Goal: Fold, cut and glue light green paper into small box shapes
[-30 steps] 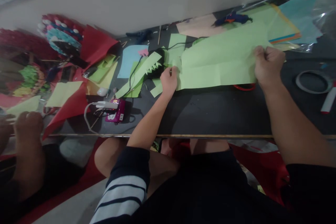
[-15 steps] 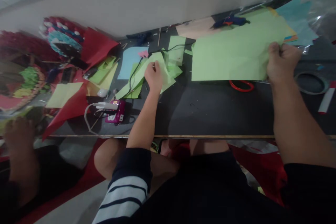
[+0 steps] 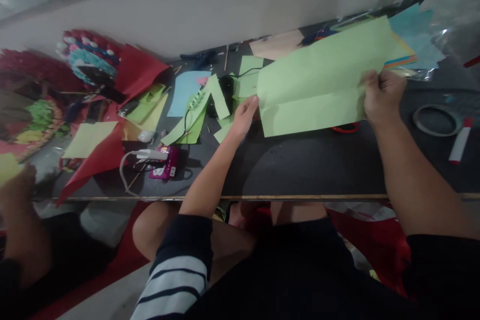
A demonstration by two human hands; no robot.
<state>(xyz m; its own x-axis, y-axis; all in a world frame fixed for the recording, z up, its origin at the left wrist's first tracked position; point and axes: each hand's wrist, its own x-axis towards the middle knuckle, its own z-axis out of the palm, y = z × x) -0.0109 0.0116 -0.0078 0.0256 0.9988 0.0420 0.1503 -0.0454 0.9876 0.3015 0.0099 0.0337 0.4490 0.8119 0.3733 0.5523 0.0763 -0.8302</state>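
A large light green paper sheet (image 3: 315, 85) is stretched between my two hands, above the dark table. My left hand (image 3: 245, 112) pinches its left edge between thumb and fingers. At the right end my right hand (image 3: 382, 95) grips it, fingers curled in. A crease runs across the sheet's lower part. Beneath its lower edge shows a red ring-shaped handle (image 3: 345, 128). Just left of my left hand lie green paper strips (image 3: 219, 97) and other green scraps, some of them partly hidden, with a dark cable (image 3: 187, 115) among them.
Left of me are a purple power adapter (image 3: 165, 162) with a white plug, red paper (image 3: 93, 160) and decorated crafts (image 3: 90, 57). A co-worker's hand (image 3: 17, 182) is at far left. A tape roll (image 3: 437, 120) and a marker (image 3: 461, 141) lie right; blue paper (image 3: 412, 35) lies behind.
My left hand has left the small green papers and moved right to the large sheet's left edge. My right hand and the sheet have shifted left and nearer, and the sheet is tilted.
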